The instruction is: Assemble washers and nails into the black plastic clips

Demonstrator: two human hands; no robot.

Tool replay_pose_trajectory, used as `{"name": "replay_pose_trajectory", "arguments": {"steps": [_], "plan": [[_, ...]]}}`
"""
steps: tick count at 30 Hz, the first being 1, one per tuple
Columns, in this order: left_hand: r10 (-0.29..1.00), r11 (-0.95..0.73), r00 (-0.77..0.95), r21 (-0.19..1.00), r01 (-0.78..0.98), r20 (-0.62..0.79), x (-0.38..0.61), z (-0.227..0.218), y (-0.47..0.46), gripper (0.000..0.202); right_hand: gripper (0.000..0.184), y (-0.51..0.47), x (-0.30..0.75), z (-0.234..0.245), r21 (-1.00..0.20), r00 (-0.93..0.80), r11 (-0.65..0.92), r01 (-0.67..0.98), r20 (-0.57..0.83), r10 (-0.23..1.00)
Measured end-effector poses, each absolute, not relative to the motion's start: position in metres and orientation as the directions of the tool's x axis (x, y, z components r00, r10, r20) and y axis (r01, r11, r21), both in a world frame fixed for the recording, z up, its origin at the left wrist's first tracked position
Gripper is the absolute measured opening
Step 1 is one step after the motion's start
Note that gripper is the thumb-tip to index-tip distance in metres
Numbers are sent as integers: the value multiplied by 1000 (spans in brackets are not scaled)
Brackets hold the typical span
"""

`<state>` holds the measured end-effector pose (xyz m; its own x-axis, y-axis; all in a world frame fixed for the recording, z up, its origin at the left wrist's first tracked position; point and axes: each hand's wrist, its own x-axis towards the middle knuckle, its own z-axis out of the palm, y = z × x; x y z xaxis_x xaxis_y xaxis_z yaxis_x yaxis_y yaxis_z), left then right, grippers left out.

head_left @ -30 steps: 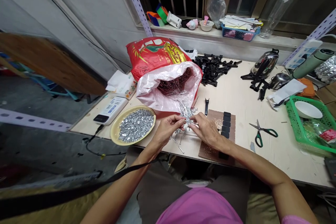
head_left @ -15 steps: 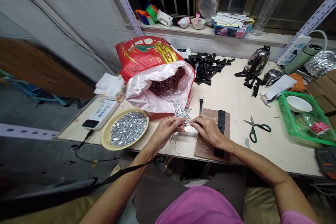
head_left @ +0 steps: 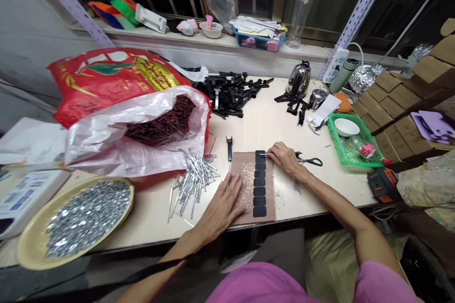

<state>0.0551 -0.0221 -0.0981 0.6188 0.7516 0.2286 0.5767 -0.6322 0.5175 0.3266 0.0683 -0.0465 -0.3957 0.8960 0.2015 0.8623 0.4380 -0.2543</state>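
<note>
The left hand [head_left: 223, 201] lies flat over the brown board's [head_left: 245, 164] edge, holding nothing, maybe so it won't slide. The right hand [head_left: 283, 158] pinches a thin pin [head_left: 262, 154] by the farthest black pads [head_left: 259, 174]. They sit in a row on the board, perhaps for easy reach.

A left hand [head_left: 219, 206] is resting on a brown board's edge [head_left: 245, 162]; the right hand [head_left: 285, 159] is reaching to black tabs [head_left: 259, 182]. Nails [head_left: 195, 177] are lying nearby.
</note>
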Motion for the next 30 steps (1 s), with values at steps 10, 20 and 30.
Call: {"name": "replay_pose_trajectory", "arguments": {"steps": [10, 20, 30], "plan": [[745, -662, 625, 367, 653, 233, 60, -109, -29, 69, 27, -35, 310, -66, -55, -921, 988, 146, 357, 156], [753, -655, 623, 332, 679, 211, 61, -108, -30, 68, 29, 81, 337, -69, -177, -558, 655, 735, 390, 732], [736, -675, 642, 291, 678, 214, 62, -107, -29, 68, 27, 35, 321, -89, -128, -755, 808, 574, 298, 584]]}}
